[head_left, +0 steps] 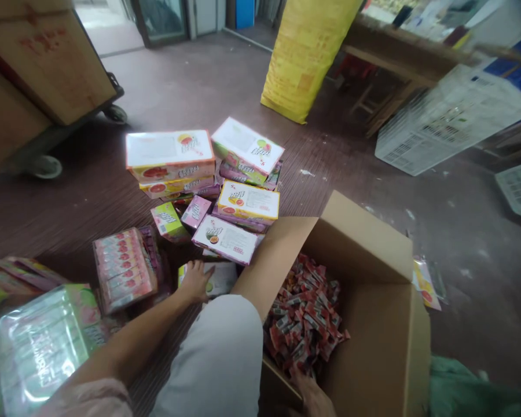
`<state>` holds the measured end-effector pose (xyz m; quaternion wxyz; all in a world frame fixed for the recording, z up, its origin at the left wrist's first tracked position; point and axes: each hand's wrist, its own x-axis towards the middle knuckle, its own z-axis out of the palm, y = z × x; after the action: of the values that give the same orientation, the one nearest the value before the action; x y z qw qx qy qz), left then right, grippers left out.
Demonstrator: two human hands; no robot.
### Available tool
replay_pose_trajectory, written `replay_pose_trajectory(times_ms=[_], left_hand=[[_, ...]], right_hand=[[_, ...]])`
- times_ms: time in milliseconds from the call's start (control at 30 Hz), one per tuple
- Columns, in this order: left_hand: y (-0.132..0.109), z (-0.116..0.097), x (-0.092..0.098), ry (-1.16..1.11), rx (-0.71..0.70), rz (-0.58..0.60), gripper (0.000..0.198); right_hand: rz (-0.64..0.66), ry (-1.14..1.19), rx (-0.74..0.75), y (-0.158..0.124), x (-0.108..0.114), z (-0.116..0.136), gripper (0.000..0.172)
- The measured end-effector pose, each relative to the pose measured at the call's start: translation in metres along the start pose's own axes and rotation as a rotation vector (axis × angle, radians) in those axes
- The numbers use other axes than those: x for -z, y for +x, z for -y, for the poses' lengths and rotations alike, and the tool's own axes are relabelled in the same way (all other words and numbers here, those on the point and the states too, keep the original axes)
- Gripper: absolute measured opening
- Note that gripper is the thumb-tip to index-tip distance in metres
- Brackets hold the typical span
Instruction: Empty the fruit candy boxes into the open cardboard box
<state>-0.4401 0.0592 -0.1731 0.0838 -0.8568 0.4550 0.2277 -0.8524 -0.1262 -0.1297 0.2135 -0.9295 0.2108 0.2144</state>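
Closest to the lens, pale grey trouser cloth (212,359) stretched smooth over a bent knee. Just beyond, left hand (196,281) with fingers spread on a flat white-and-green box (223,279), partly covered by the knee; impossible to tell whether gripping or merely touching. Right hand (311,395) at the near edge of an open cardboard carton (364,237), against a loose heap of small red packets (301,310); fingertips unclear, so no telling whether holding any. Past the left hand, crisp-cornered printed boxes (245,237), some stacked; farther left, a pack under shiny clear plastic (43,341). Underfoot, dark reddish-brown floor (169,87), finely ridged in places, dotted with white scuffs. Farther out, a crinkled yellow sack (308,52), slotted white plastic crates (451,116), a wooden table (399,52), and tall brown cartons (65,69) on a wheeled trolley (69,131).
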Motion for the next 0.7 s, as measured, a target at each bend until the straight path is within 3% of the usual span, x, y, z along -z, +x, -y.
replay_pose_trajectory(times_ms=[133,300,433,500,567,633,700], left_hand=[[-0.054,0.009,0.048,-0.002,0.126,-0.071,0.070],[-0.116,0.031,0.118,-0.050,0.331,-0.128,0.072],[-0.145,0.034,0.192,-0.337,0.414,-0.330,0.072],[-0.150,0.017,0.232,-0.692,0.348,-0.418,0.076],[-0.149,-0.014,0.265,-1.157,0.196,-0.395,0.079],[-0.143,-0.054,0.286,-1.528,-0.025,-0.261,0.076],[-0.132,-0.097,0.294,-1.699,-0.239,-0.103,0.066]], right_hand=[[0.050,0.043,-0.113,0.007,0.021,0.026,0.032],[0.057,0.065,-0.136,0.015,0.040,0.042,0.027],[-0.048,0.093,-0.114,0.013,0.034,0.039,0.025],[-0.125,0.159,-0.078,0.012,0.027,0.038,0.028],[-0.211,0.280,-0.064,0.015,0.023,0.040,0.036],[-0.301,0.502,-0.102,0.020,0.030,0.048,0.052],[-0.408,0.886,-0.172,0.024,0.056,0.061,0.067]])
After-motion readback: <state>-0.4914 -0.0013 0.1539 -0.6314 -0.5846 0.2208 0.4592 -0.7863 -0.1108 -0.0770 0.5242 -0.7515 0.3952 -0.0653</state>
